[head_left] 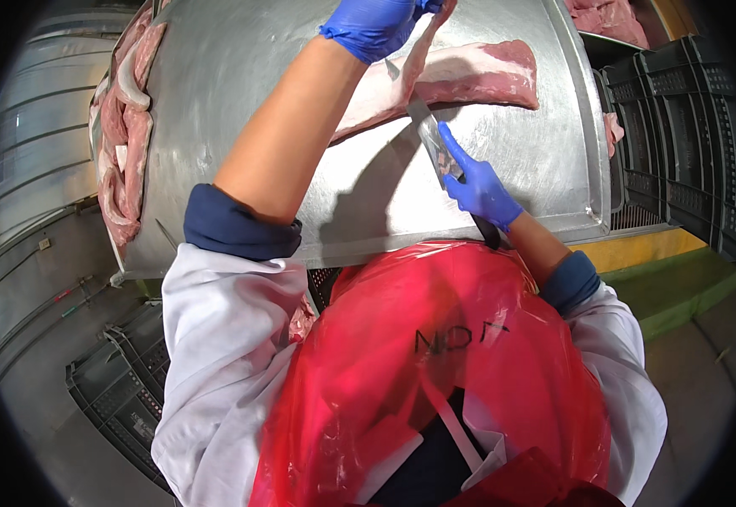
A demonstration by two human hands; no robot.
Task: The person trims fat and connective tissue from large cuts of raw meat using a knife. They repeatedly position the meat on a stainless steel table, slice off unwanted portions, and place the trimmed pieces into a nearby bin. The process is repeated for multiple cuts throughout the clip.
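A long, pale pink piece of meat (pixel 490 78) with a layer of white fat lies across the metal table (pixel 545 173). My left hand (pixel 372 27), in a blue glove, is closed at the top edge of the view and holds up a strip of meat (pixel 421 55) that rises from the piece. My right hand (pixel 483 190), also blue-gloved, grips a knife (pixel 425 127) with the forefinger stretched along it. The blade's tip meets the meat at the foot of the raised strip. My left fingertips are partly cut off by the frame.
Several meat strips (pixel 127 127) hang over the table's left edge. More meat (pixel 611 21) sits in a container at the upper right. Dark plastic crates (pixel 676 139) stand at the right, above a yellow beam (pixel 651 249) and green step (pixel 680 291). Another crate (pixel 127 389) is at lower left.
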